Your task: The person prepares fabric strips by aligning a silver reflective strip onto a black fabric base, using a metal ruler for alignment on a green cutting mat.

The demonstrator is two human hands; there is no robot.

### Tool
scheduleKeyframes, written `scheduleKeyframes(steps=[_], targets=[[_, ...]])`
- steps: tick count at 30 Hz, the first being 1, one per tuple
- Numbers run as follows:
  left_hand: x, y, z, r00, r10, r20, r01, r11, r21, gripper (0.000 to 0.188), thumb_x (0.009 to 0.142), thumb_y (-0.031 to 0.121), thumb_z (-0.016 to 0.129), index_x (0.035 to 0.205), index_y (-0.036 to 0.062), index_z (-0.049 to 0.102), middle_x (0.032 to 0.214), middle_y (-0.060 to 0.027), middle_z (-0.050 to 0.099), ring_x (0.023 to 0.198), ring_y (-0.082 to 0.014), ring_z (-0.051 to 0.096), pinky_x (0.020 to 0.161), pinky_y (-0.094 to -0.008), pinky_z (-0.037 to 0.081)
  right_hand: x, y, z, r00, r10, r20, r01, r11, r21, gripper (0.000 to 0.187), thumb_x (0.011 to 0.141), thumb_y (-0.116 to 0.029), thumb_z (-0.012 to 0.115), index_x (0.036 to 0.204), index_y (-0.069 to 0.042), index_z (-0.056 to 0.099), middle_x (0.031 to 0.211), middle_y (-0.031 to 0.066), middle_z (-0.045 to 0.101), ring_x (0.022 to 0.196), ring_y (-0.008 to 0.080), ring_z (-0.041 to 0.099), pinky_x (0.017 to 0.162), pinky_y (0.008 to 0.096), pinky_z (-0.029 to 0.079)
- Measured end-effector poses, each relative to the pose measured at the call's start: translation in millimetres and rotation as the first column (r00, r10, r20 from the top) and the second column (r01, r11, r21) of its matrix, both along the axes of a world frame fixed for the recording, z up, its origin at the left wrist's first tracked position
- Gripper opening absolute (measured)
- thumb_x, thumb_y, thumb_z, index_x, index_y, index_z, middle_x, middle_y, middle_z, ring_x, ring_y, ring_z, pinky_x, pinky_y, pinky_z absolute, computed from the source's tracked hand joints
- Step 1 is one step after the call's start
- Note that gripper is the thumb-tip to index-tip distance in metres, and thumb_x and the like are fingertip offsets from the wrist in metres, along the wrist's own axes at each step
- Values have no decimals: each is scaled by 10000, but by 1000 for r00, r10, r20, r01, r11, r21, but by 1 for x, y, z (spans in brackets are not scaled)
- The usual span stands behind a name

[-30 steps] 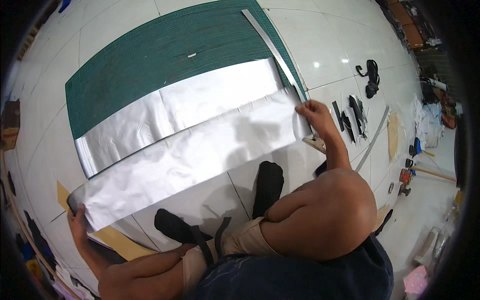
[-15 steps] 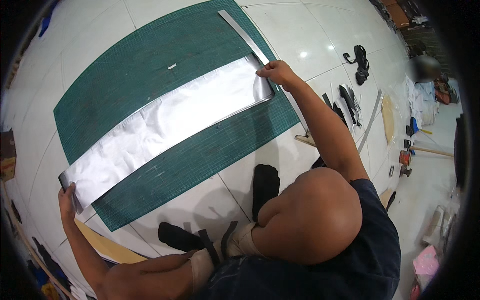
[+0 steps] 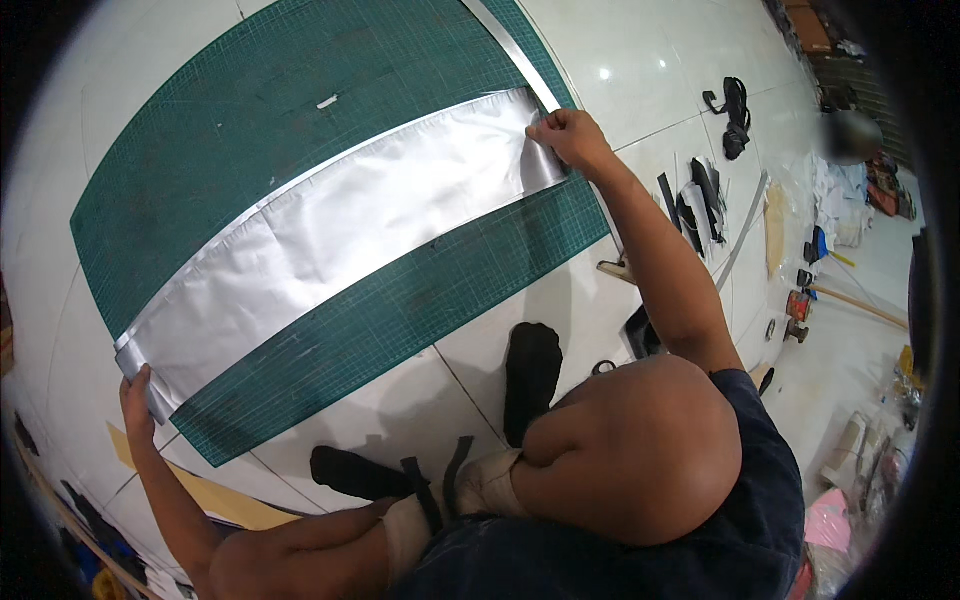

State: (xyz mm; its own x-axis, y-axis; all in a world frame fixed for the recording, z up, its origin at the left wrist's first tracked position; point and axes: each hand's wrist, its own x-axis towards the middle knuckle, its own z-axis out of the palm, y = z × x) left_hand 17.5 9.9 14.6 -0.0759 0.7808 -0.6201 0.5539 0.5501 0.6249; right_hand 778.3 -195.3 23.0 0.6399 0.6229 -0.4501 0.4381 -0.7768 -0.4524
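A long silver fabric strip (image 3: 330,230) stretches across a green cutting mat (image 3: 300,60), from near left to far right. My left hand (image 3: 138,398) grips its left end, fingers closed over the folded edge at the mat's corner. At the opposite end, my right hand (image 3: 573,140) pinches the silver fabric, thumb and fingers together. Soft creases run over the shiny surface, and the long edges curve in this view. Just beyond my right hand lies a flat metal ruler (image 3: 510,48). A small white scrap (image 3: 328,101) rests on the mat.
My feet in black socks (image 3: 532,375) stand close to the mat's near edge. Right of it lie black and white offcuts (image 3: 698,205), a bundled black strap (image 3: 735,118) and a long grey strip (image 3: 742,232). Tan sheet material (image 3: 215,487) lies at near left.
The dark edges seen at both ends of the fabric are now mostly covered by silver. Both hands keep their hold at the ends. The whole view has shifted slightly.
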Motion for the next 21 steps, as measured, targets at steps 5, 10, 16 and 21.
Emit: scheduleKeyframes(steps=[5, 10, 16, 21], targets=[[-14, 4, -8, 999, 55, 3, -55, 998, -28, 498, 888, 235, 668, 1263, -55, 513, 1148, -114, 602, 1036, -214, 583, 934, -343, 442, -6, 3, -1, 995, 61, 73, -63, 998, 22, 318, 834, -307, 753, 875, -1, 676, 765, 86, 647, 680, 160, 577, 658, 300, 470], [-24, 6, -17, 999, 53, -4, -53, 999, 3, 518, 877, 246, 689, 1268, -41, 504, 1150, -114, 604, 1028, -222, 591, 916, -334, 457, 2, 3, -9, 999, 42, -30, -40, 997, 59, 399, 789, -365, 756, 957, -6, 706, 885, 166, 704, 798, 259, 678, 751, 366, 521], [-28, 5, -20, 997, 72, -7, -72, 997, 12, 537, 869, 262, 698, 1268, -42, 507, 1139, -118, 606, 1023, -223, 590, 906, -338, 462, 2, 5, -10, 998, 54, -33, -51, 997, 62, 420, 798, -362, 746, 981, 12, 696, 884, 151, 696, 809, 239, 665, 756, 369, 515], [-23, 5, -14, 998, 48, 37, -48, 999, -7, 562, 851, 257, 700, 1276, -51, 499, 1153, -127, 601, 1039, -235, 586, 917, -350, 459, 8, 4, -4, 993, 65, -99, -59, 996, 59, 408, 806, -346, 739, 1004, 7, 681, 928, 148, 694, 841, 232, 657, 768, 363, 506]])
